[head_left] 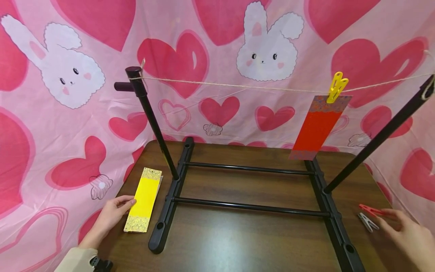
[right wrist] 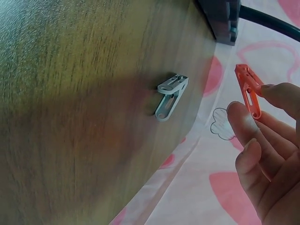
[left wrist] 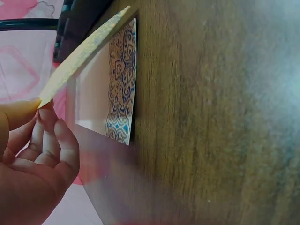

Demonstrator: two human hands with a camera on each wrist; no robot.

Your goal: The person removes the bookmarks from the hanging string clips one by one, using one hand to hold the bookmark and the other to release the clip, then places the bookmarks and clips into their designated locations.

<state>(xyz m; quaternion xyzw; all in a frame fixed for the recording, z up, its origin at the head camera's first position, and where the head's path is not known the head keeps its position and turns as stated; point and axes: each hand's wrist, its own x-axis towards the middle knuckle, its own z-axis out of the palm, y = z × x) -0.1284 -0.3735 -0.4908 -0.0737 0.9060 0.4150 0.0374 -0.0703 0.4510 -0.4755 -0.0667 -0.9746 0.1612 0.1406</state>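
My left hand (head_left: 113, 213) pinches the long edge of a yellow card (head_left: 143, 200) with patterned ends. In the left wrist view this card (left wrist: 79, 58) is lifted and tilted over another patterned card (left wrist: 123, 77) lying on the table. Over at the right, my right hand (head_left: 404, 234) holds a red clothespin (head_left: 371, 209) between thumb and fingers, raised off the table in the right wrist view. Close below it a grey clothespin (head_left: 368, 222) lies on the wood. A red card (head_left: 314, 126) hangs from the string (head_left: 217, 84) by a yellow clothespin (head_left: 337, 87).
A black rack (head_left: 251, 206) stands on the brown table (head_left: 244, 241) between my hands. Its left post (head_left: 154, 121) and right post (head_left: 377, 136) carry the string. Behind it hangs a pink cloth (head_left: 217, 49) printed with hearts and rabbits.
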